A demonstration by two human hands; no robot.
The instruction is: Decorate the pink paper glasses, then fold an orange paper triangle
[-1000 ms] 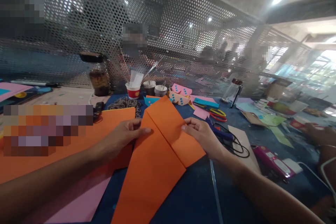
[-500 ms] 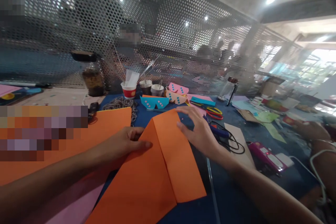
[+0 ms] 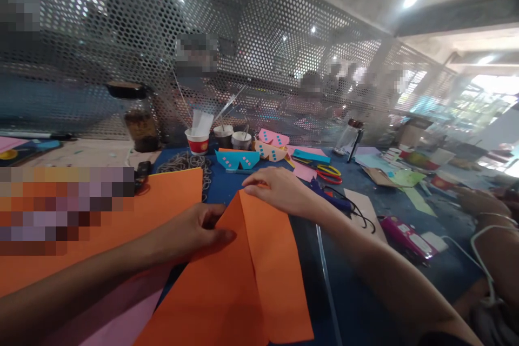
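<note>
An orange sheet of paper (image 3: pixel 211 286) lies in front of me, with a strip folded over along its right side. My left hand (image 3: pixel 205 230) grips its left edge, thumb on top and fingers underneath. At the top of the fold, my right hand (image 3: pixel 275 189) pinches the paper's far corner between thumb and curled fingers; part of that corner is hidden behind the hand. Under my left arm, more orange paper (image 3: pixel 178 186) and a pink sheet (image 3: pixel 121 308) lie on the table.
Blue and pink paper masks (image 3: pixel 237 159) stand beyond my hands near paper cups (image 3: pixel 198 142). Scissors (image 3: pixel 329 174), a blue glue gun (image 3: pixel 332 199) with its cord and a magenta device (image 3: pixel 408 238) lie rightward. A co-worker's arm (image 3: pixel 492 227) is at far right. Perforated metal panel behind.
My right hand has moved left from the strip's right corner to the top of the fold, its fingers closing there. The folded strip now sits lower. My left hand keeps its hold.
</note>
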